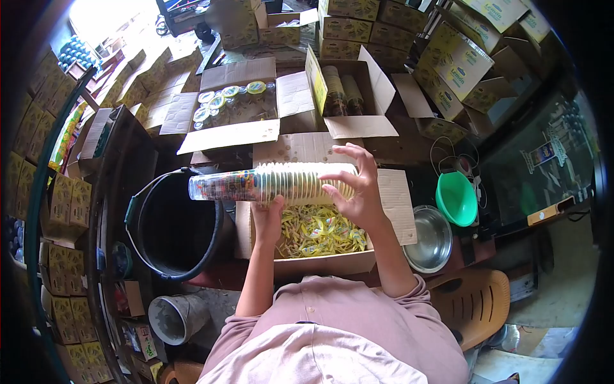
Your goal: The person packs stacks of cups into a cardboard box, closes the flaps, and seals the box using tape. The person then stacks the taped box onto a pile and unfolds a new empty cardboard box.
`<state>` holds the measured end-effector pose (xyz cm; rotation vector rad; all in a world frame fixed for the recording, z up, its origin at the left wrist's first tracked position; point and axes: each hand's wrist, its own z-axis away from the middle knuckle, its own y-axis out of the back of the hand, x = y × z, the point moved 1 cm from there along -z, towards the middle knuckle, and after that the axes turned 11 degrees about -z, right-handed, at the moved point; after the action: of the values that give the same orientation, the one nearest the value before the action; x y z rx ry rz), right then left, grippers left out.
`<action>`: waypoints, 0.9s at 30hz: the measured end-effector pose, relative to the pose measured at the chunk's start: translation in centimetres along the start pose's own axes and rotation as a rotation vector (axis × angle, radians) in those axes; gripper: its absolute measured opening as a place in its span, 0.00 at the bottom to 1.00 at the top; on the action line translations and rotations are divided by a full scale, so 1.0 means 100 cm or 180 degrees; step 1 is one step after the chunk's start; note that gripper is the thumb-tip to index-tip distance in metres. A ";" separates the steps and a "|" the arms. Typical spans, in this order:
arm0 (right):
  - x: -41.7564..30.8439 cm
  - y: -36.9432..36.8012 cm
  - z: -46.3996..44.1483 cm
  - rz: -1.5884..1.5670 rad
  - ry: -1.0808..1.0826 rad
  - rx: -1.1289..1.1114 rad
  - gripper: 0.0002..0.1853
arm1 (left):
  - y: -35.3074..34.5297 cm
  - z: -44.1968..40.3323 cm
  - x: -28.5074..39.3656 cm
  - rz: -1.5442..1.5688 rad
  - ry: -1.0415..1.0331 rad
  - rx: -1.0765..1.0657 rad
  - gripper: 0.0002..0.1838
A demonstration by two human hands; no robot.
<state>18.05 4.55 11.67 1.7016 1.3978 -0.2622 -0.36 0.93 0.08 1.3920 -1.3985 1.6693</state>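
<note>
"While the left hand [268, 219] holds the cups [281, 182] from below, what does the right hand [357, 185] do?"

"It curves about the right end of the stack, fingers well parted. Some fingertips overlap the rims; whether they press, I can't tell."

"And the left fingers?"

"The thumb shows on the near side, by the middle of the row; the other fingers are hidden underneath."

"So where exactly is the stack?"

"On its side, level, raised above an open box [326, 264] of yellow packets [310, 230]. Its left end is clear with coloured print; the rest is a run of pale rims."

"What stands beside the box?"

"A black bucket [176, 217] on the left; on the right, a steel bowl [430, 238], with a green bowl [455, 198] just beyond it."

"And farther back?"

"An open carton [236, 133] of lidded jars [238, 104], then piled yellow boxes [348, 29]."
</note>
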 end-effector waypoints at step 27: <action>-0.028 -0.015 -0.006 0.0780 0.0189 0.0345 0.04 | -0.013 0.004 0.014 0.0374 -0.0045 0.0205 0.24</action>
<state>15.59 3.06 13.07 1.9639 1.2205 -0.1533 0.53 0.65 1.79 1.3827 -1.4718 1.7967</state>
